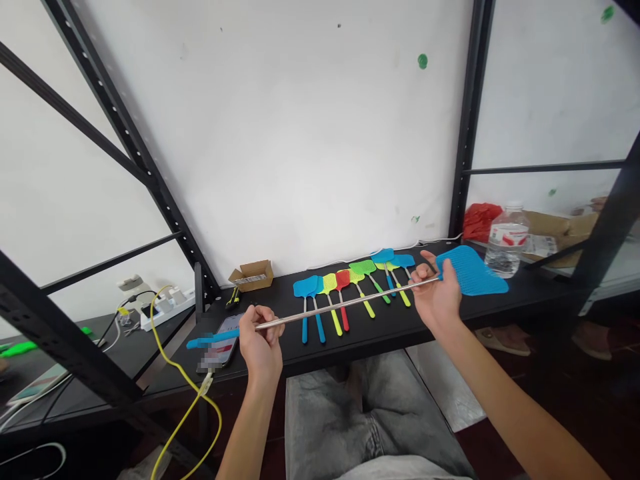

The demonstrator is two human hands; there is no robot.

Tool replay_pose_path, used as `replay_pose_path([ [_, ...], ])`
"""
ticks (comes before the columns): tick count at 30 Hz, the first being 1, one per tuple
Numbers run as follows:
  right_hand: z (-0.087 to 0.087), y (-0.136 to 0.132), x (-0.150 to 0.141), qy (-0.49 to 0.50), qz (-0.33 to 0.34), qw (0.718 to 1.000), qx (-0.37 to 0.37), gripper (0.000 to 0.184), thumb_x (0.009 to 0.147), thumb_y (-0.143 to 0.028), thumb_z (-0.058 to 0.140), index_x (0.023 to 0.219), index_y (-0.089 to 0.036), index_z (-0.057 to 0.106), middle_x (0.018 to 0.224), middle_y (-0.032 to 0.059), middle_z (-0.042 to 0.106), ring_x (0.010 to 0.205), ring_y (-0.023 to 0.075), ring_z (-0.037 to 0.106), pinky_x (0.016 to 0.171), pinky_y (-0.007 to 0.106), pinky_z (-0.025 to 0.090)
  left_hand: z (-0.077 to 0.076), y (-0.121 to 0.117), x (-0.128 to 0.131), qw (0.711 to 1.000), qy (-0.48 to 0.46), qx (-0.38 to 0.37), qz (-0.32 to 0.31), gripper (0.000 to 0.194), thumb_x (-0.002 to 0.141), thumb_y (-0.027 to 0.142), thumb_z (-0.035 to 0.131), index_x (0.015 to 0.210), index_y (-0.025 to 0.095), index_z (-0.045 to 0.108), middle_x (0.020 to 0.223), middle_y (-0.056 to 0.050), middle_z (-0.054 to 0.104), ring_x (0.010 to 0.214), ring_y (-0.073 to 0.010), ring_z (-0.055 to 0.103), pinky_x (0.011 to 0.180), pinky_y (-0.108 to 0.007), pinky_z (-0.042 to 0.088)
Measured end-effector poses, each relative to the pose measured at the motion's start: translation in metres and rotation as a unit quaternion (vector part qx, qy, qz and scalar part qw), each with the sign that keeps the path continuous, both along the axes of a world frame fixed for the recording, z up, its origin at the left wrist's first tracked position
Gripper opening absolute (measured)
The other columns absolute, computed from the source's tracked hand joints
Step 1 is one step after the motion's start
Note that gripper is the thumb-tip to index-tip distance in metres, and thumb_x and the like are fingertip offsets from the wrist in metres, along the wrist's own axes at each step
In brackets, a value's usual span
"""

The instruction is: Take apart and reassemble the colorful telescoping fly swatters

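Note:
A blue fly swatter [350, 303] with a long, extended metal rod spans the space between my hands, above the black shelf. My left hand [261, 340] is closed around the rod close to the blue handle, which sticks out to the left. At the other end my right hand [436, 290] pinches the swatter where the rod meets its blue mesh head, thumb on top. Behind and below the rod, several shorter swatters lie in a row: blue, yellow, a red swatter [343, 300] and a green swatter [377, 281].
A phone [227, 343] with a yellow cable [173, 363] lies at the left, partly behind the handle. Further back stand a small open cardboard box [253, 275] and a yellow-black tool [233, 298]. A water bottle [507, 240] stands at the right. Black metal posts frame both sides.

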State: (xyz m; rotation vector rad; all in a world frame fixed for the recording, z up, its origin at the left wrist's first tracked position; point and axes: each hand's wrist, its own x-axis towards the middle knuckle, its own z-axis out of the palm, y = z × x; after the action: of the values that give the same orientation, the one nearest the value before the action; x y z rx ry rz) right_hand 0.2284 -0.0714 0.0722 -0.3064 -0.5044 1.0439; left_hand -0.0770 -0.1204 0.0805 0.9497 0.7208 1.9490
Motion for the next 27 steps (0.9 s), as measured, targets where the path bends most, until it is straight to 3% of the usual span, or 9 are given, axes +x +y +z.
replay_pose_path([
  [5,0.002,0.005,0.028,0.027,-0.019,0.999,-0.011,0.041,0.101,-0.045,0.031,0.092,-0.019,0.062,0.057,-0.0047,0.042,0.046,0.0091,0.039,0.043,0.020,0.036,0.008,0.000,-0.025,0.999,-0.030,0.010,0.030,0.036,0.087,0.037,0.045,0.056,0.019,0.047,0.040,0.006,0.029,0.036,-0.0076,0.025,0.044,-0.023,0.029],
  [9,0.004,0.006,0.034,0.025,-0.034,0.999,-0.004,0.044,0.102,-0.042,0.026,0.091,-0.018,0.062,0.057,-0.0043,0.041,0.047,0.0092,0.039,0.043,0.021,0.035,0.008,0.001,-0.029,0.999,-0.033,0.014,0.039,0.036,0.086,0.033,0.045,0.053,0.019,0.046,0.038,0.005,0.028,0.035,-0.0081,0.026,0.044,-0.024,0.029],
  [14,0.005,0.004,0.025,0.017,-0.062,0.998,0.012,0.035,0.099,-0.041,0.035,0.087,-0.020,0.060,0.054,-0.0052,0.039,0.045,0.0091,0.037,0.043,0.020,0.033,0.003,0.003,-0.015,0.997,-0.055,0.020,0.044,0.037,0.086,0.031,0.043,0.051,0.020,0.041,0.037,0.005,0.027,0.035,-0.0085,0.025,0.042,-0.024,0.027],
  [22,-0.002,-0.002,-0.003,-0.006,-0.052,0.998,0.024,0.023,0.093,-0.034,0.048,0.081,-0.019,0.061,0.053,-0.0046,0.040,0.046,0.0102,0.038,0.045,0.022,0.034,-0.017,0.000,0.024,0.999,-0.026,-0.003,-0.029,0.037,0.090,0.037,0.041,0.057,0.020,0.044,0.039,0.006,0.027,0.035,-0.0086,0.026,0.042,-0.024,0.028],
  [27,0.007,-0.004,0.014,-0.002,-0.025,0.999,0.024,0.020,0.091,-0.034,0.050,0.084,-0.019,0.061,0.056,-0.0049,0.040,0.048,0.0096,0.039,0.045,0.022,0.034,-0.015,0.000,0.022,0.998,0.016,-0.024,-0.048,0.036,0.090,0.041,0.045,0.062,0.019,0.051,0.039,0.007,0.029,0.035,-0.0078,0.025,0.043,-0.024,0.029],
])
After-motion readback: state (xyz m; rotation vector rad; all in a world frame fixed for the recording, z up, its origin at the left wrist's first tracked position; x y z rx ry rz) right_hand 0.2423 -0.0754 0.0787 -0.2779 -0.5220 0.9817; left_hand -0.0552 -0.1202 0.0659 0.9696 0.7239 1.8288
